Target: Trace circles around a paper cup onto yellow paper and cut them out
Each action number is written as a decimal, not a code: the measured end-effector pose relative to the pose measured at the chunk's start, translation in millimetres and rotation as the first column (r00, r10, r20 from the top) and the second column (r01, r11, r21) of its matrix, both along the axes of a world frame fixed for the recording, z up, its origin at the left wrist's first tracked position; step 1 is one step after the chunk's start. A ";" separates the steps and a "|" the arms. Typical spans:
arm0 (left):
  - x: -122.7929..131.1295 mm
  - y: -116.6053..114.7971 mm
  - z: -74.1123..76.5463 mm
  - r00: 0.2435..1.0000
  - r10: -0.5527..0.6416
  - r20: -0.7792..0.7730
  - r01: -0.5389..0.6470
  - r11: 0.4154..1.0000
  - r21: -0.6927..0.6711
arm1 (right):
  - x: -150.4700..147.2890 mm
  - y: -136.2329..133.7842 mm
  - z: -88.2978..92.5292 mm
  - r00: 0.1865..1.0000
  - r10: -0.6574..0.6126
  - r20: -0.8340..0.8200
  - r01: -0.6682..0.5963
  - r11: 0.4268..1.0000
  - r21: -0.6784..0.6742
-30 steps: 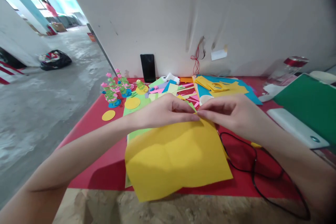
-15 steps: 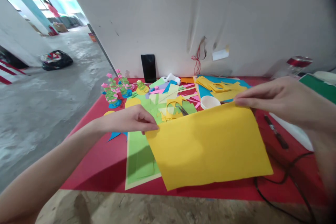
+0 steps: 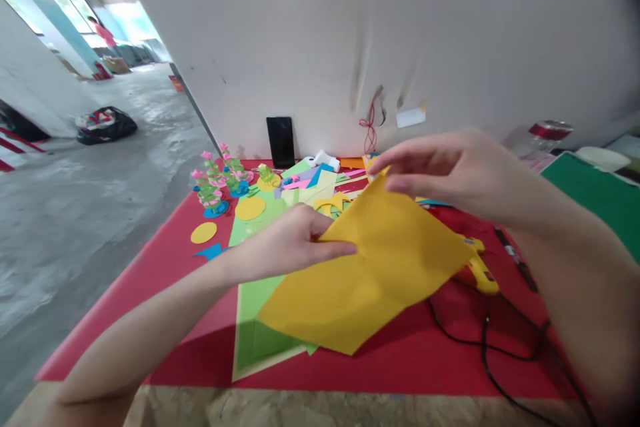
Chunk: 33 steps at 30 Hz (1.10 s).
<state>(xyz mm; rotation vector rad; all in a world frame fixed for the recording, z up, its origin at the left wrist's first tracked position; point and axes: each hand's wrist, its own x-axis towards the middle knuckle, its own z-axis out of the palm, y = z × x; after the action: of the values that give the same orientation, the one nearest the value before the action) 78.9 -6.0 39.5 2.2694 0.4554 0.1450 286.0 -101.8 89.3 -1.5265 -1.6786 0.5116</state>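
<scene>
Both hands hold a large yellow paper sheet (image 3: 380, 267) lifted above the red table cover (image 3: 165, 267). My left hand (image 3: 290, 247) pinches the sheet's left edge, thumb on top. My right hand (image 3: 450, 170) pinches its upper corner, raised higher, so the sheet hangs tilted like a diamond. Under it lie green paper sheets (image 3: 255, 320) flat on the table.
A yellow glue gun (image 3: 477, 270) with a black cable (image 3: 490, 347) lies to the right. Paper scraps (image 3: 310, 183), yellow discs (image 3: 250, 208) and small paper trees (image 3: 215, 180) crowd the back left. A phone (image 3: 281, 141) leans on the white partition; a green board (image 3: 600, 203) is far right.
The yellow sheet has been lifted and turned from lying wide to a tilted diamond. My right hand moved left and up; my left hand moved slightly right. The camera tipped upward.
</scene>
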 end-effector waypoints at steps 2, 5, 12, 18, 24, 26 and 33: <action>-7.7 -0.3 -4.5 0.986 0.120 0.119 -0.106 0.988 -0.113 | 11.2 -10.9 0.8 0.998 0.003 -0.070 -0.002 1.000 0.020; -20.9 0.3 -13.8 0.925 0.246 0.290 -0.188 0.959 -0.212 | 18.1 -32.9 -8.3 0.961 -0.149 -0.231 0.157 0.987 0.018; -30.3 -12.6 -32.3 0.856 0.202 0.475 -0.291 0.949 0.122 | -28.5 -51.8 -33.8 0.805 -0.339 -0.487 0.428 0.900 0.081; -29.6 -16.8 -35.9 0.767 0.122 0.629 -0.284 0.945 0.164 | -34.3 -56.6 -32.6 0.816 -0.366 -0.447 0.434 0.899 0.056; -30.1 -16.9 -34.1 0.753 0.101 0.650 -0.241 0.962 0.130 | -26.7 -51.8 -29.2 0.851 -0.383 -0.359 0.415 0.910 0.011; -31.0 -16.0 -35.3 0.761 0.104 0.641 -0.245 0.960 0.135 | -26.1 -51.8 -29.2 0.857 -0.376 -0.352 0.402 0.916 0.000; -33.5 -16.3 -36.0 0.779 0.132 0.613 -0.262 0.957 0.126 | -38.5 -63.0 -35.6 0.801 -0.471 -0.369 0.514 0.858 0.022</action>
<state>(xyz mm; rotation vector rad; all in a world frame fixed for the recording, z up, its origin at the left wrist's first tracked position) 45.5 -22.3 3.5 2.2062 0.3415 1.0374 247.5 -164.9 53.7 -1.5939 -0.9628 0.3628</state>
